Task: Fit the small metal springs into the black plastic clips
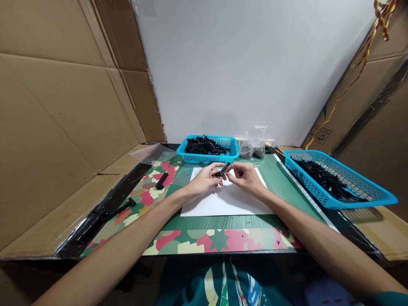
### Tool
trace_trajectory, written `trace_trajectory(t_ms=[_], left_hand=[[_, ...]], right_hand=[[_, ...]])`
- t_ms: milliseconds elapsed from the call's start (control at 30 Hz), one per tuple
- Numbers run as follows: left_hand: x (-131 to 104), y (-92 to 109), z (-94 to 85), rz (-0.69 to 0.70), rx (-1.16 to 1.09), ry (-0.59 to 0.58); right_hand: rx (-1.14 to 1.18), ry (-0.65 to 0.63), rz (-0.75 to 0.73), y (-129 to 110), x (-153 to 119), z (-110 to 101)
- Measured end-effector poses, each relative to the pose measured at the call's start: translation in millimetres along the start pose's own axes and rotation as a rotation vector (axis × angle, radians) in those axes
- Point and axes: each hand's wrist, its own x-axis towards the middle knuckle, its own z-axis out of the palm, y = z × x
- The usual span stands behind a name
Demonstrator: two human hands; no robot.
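Observation:
Over a white sheet of paper [223, 204], my left hand [207, 178] is closed around a small black plastic part [223, 170], which points up and to the right. My right hand [244, 176] meets it from the other side, thumb and forefinger pinched at the part's upper end. Whatever may sit between those right fingertips is too small to make out. Tiny dark bits lie on the paper below the hands.
A blue basket [207, 160] of black parts stands at the back, beside clear bags [255, 146] of small pieces. Another blue basket [318, 193] is at right. Black parts [162, 181] lie at left. Cardboard walls [63, 85] flank the table; a twisted wire [344, 91] hangs at right.

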Motion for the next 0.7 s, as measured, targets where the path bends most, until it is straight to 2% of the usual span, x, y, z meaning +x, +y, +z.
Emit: trace_trajectory(t_ms=[167,300,467,700], left_hand=[[0.5,2.0,-0.5,0.018,0.070,0.014],[2.3,0.1,-0.9,0.010,-0.009,-0.010],[4.3,-6.4,-3.3,0.065,-0.047,0.010],[4.6,-4.4,-0.4,0.175,-0.135,0.033]], right_hand=[[-0.007,-0.027,-0.041,-2.8,-1.1,1.6],[-0.025,-0.015,-0.039,-2.5,-0.8,1.2],[-0.055,0.030,-0.023,-4.1,-1.5,0.2],[-0.131,0.079,-0.112,-2.7,-3.6,4.2]])
